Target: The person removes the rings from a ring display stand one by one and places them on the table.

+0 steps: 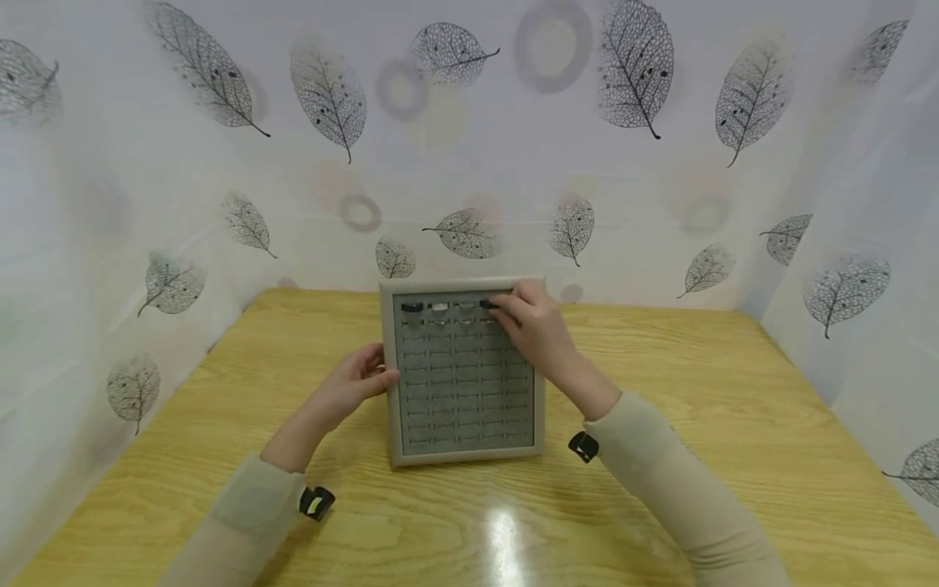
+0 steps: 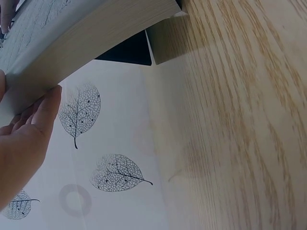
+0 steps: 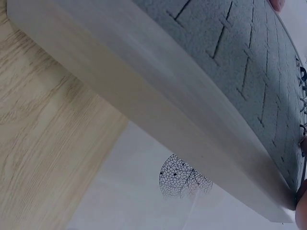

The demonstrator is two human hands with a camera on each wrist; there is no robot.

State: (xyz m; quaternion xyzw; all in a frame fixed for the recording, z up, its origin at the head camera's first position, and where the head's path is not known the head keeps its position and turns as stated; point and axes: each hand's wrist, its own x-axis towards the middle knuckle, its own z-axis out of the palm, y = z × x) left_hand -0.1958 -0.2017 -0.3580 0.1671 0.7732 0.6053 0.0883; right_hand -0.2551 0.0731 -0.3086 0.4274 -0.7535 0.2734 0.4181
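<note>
A ring display frame (image 1: 469,459) with a pale border and a grey slotted pad (image 1: 469,391) stands tilted back on the table. My left hand (image 1: 348,386) holds its left edge, thumb at the front and fingers behind; the left wrist view shows those fingers (image 2: 48,108) against the frame's side. At the top right of the pad, my right hand (image 1: 539,330) pinches a dark ring (image 1: 487,304) in the top row. Left of it sit a black ring (image 1: 412,307), a white ring (image 1: 439,307) and a silver ring (image 1: 466,306). Smaller silvery rings (image 1: 465,321) line the second row.
The wooden table (image 1: 660,375) carries the frame, propped by a black stand (image 2: 127,52) behind. A leaf-printed cloth (image 1: 469,163) hangs at the back and both sides. Black clip-like devices (image 1: 317,503) are on both wrists.
</note>
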